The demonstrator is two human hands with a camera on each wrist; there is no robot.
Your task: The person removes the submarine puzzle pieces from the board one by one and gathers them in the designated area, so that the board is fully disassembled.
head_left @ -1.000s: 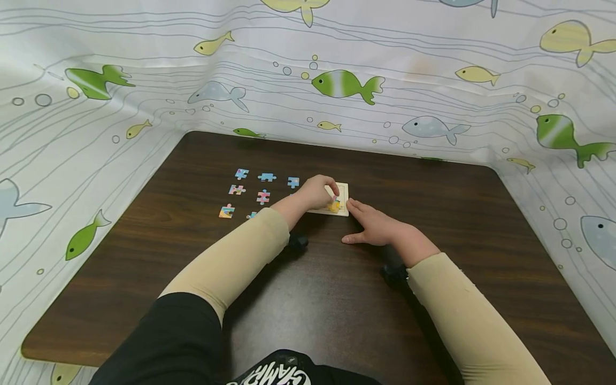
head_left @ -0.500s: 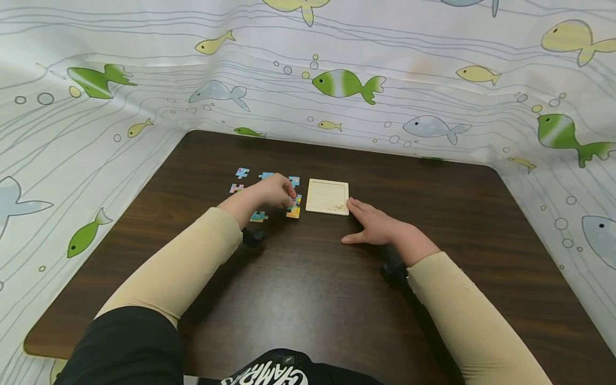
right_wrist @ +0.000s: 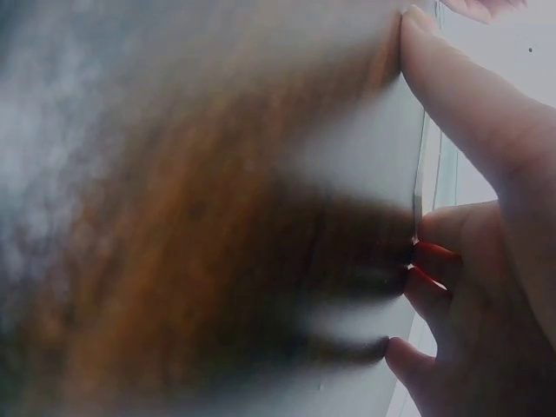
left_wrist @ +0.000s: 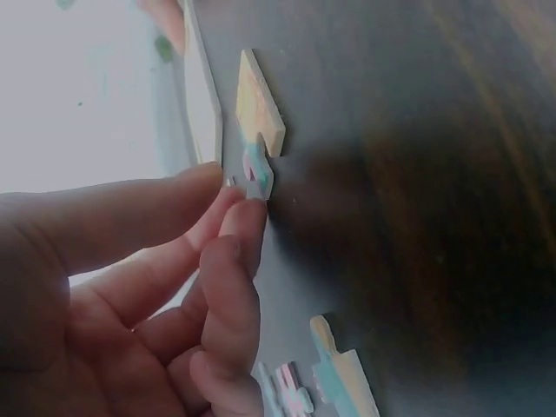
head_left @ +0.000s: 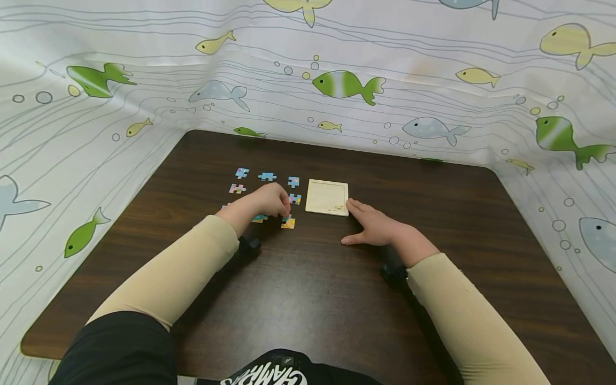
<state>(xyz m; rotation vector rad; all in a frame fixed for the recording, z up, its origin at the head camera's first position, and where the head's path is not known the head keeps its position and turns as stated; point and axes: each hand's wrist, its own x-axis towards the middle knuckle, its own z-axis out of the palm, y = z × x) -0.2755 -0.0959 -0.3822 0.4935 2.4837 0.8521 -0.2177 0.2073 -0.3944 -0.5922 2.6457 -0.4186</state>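
My left hand is over a yellow-and-blue jigsaw piece lying on the table. In the left wrist view its fingertips are at the blue end of that puzzle piece, with the thumb slightly apart from it. Just to the right lies a pale wooden puzzle tray with a shallow raised border. My right hand rests with spread, extended fingers on the table, fingertips against the tray's right edge. Another piece is partly hidden by the left hand.
More jigsaw pieces lie in loose rows left of the tray, among them a blue piece, a pink one and a blue-pink one. A fish-patterned curtain surrounds the dark wooden table.
My left hand has gone from the tray to the pieces on its left, bringing the yellow-and-blue jigsaw piece onto the table and slightly nearer me. The right hand stays at the tray's edge.
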